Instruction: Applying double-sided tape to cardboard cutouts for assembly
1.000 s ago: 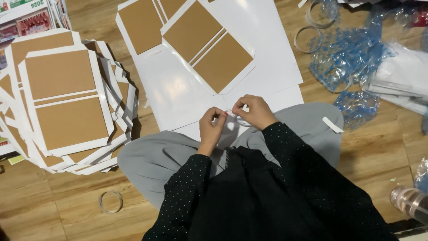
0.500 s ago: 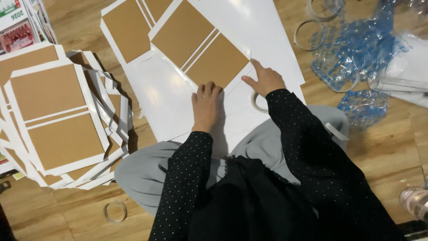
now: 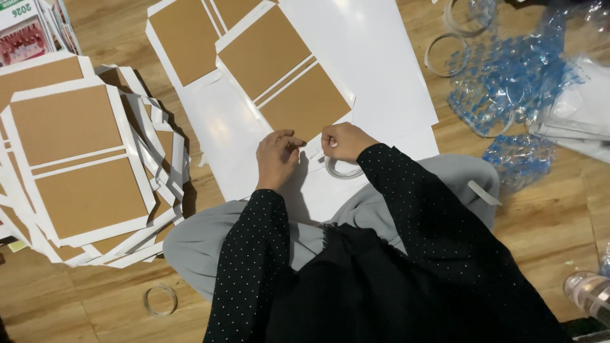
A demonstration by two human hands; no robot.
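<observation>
A white cover sheet with two brown cardboard panels lies on large white sheets in front of my knees. My left hand and my right hand meet at its near corner. Both have their fingers pinched shut on the white border there, a few centimetres apart. A clear tape ring lies on the white sheet just under my right hand. A second cover sheet lies partly beneath the first, further back and to the left.
A fanned stack of similar covers lies at the left. Tape rings lie on the wood floor near my left knee and at the back right. Crumpled blue plastic wrap, white bags and a bottle are at the right.
Half a second ago both hands lay flat and spread on the sheets. They have drawn together and closed into a pinch at the cover's near corner.
</observation>
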